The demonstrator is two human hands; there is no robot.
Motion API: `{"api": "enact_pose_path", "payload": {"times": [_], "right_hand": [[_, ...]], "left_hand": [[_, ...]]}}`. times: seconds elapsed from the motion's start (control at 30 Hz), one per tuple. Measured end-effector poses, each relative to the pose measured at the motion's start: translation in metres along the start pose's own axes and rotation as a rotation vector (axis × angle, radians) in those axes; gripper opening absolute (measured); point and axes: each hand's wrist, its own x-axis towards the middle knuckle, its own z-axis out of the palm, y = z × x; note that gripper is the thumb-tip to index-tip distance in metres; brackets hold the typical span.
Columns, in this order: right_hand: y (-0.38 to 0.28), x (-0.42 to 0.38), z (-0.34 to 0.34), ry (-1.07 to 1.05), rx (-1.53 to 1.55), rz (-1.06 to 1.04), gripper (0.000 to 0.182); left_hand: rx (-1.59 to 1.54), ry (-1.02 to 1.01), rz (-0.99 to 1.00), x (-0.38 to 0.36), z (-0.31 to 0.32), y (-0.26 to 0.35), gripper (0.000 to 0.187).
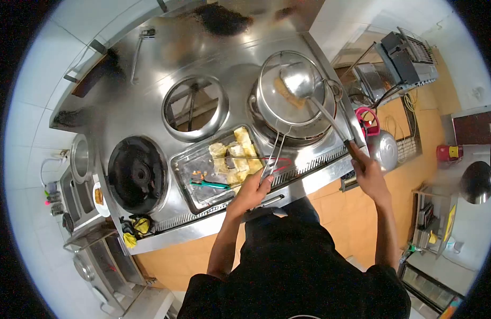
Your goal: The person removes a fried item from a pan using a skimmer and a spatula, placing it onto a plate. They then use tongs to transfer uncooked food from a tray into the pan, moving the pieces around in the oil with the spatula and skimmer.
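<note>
My left hand (251, 192) is closed on metal tongs (278, 154), whose tips reach up to the near edge of a round strainer (270, 101) over a pot on the right burner. My right hand (369, 175) grips the dark handle of a ladle (330, 118). The ladle's bowl rests over the strainer, beside a brown piece of food (289, 95). Left of my left hand, a metal tray (189, 194) holds several pale yellow food pieces (238, 154) and a teal-handled utensil (209, 184).
An empty burner ring (222, 114) stands behind the tray, and a black burner (136, 173) lies left of it. Yellow and black cloths (129, 240) hang at the front left corner. A pink basket (374, 127) and a metal lid (383, 150) are right of the stove.
</note>
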Motion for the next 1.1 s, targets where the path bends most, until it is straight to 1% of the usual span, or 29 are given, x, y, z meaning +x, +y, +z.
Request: {"api": "enact_pose_path", "payload": {"times": [0.07,0.1,0.13,0.2,0.27,0.33,0.37,0.4,0.47,0.5,0.53,0.6,0.63,0.7,0.73,0.83,0.87,0.93,0.97,1.1], "right_hand": [[-0.005,-0.007,0.012,-0.026,0.055,-0.149,0.046],[-0.015,-0.012,0.011,-0.099,0.078,-0.028,0.046],[-0.019,-0.017,0.016,-0.098,0.075,-0.041,0.046],[-0.026,-0.023,0.031,-0.039,0.012,-0.192,0.045],[-0.033,-0.027,0.050,-0.017,0.054,-0.250,0.046],[-0.042,-0.029,0.071,-0.013,0.263,-0.176,0.047],[-0.046,-0.035,0.082,-0.049,0.333,-0.072,0.048],[-0.048,-0.042,0.098,-0.019,0.320,-0.068,0.049],[-0.058,-0.067,0.122,-0.094,0.599,0.050,0.049],[-0.070,-0.080,0.138,-0.067,0.769,0.009,0.049],[-0.073,-0.090,0.148,-0.085,0.768,0.036,0.054],[-0.096,-0.115,0.165,-0.095,0.880,0.029,0.059],[-0.102,-0.125,0.172,-0.103,0.879,0.027,0.059],[-0.116,-0.147,0.186,-0.119,0.921,-0.001,0.066],[-0.125,-0.156,0.195,-0.137,0.917,-0.007,0.066],[-0.156,-0.173,0.228,-0.143,1.161,0.030,0.074],[-0.172,-0.176,0.241,-0.151,1.163,0.014,0.074],[-0.204,-0.187,0.268,-0.150,1.279,-0.005,0.074],[-0.222,-0.191,0.284,-0.140,1.237,-0.025,0.079],[-0.295,-0.215,0.358,-0.174,1.303,-0.047,0.077]], "left_hand": [[-0.005,0.020,0.040,-0.012,-0.018,0.002,0.028],[0.108,0.040,0.065,-0.018,-0.026,-0.003,0.027],[0.108,0.052,0.071,-0.025,-0.030,-0.012,0.027],[0.023,0.061,0.112,-0.042,-0.036,-0.024,0.026],[0.002,0.085,0.077,-0.067,-0.044,-0.027,0.024],[-0.230,0.090,-0.075,-0.092,-0.056,-0.020,0.020],[-0.275,0.104,-0.093,-0.105,-0.060,-0.019,0.017],[-0.269,0.123,-0.086,-0.117,-0.066,-0.021,0.017],[-0.409,0.088,-0.071,-0.138,-0.082,-0.029,0.017],[-0.382,0.108,-0.074,-0.148,-0.089,-0.033,0.018],[-0.373,0.116,-0.077,-0.158,-0.098,-0.036,0.018],[-0.417,0.125,-0.112,-0.185,-0.114,-0.040,0.019],[-0.470,0.123,-0.096,-0.197,-0.120,-0.047,0.020],[-0.474,0.159,-0.100,-0.224,-0.132,-0.051,0.019],[-0.469,0.186,-0.104,-0.239,-0.140,-0.054,0.019],[-0.463,0.230,-0.090,-0.282,-0.172,-0.067,0.020],[-0.477,0.237,-0.096,-0.297,-0.185,-0.073,0.021],[-0.510,0.251,-0.072,-0.326,-0.216,-0.089,0.021],[-0.525,0.265,-0.072,-0.342,-0.235,-0.097,0.020],[-0.523,0.322,-0.067,-0.416,-0.317,-0.138,0.020]]}}
